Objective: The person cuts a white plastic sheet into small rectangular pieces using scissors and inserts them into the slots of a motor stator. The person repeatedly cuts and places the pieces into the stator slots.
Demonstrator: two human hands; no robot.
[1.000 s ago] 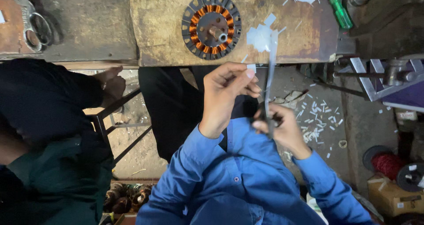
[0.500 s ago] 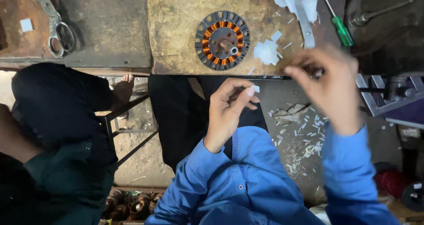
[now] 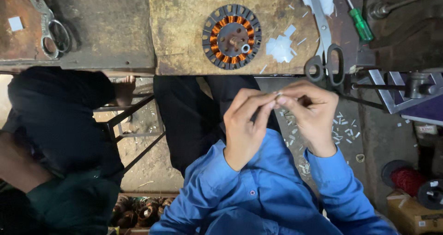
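Pinching a small pale slip between them at centre frame, the left hand and right hand each keep a narrow fingertip grip. Above, on the bench, the copper-wound motor core waits beside cut paper pieces and scissors; fitting seems unfinished.

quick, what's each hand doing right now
Left hand: fingers pinched shut on a small pale piece.
Right hand: pinched on the same piece, fingertips meeting the left's.
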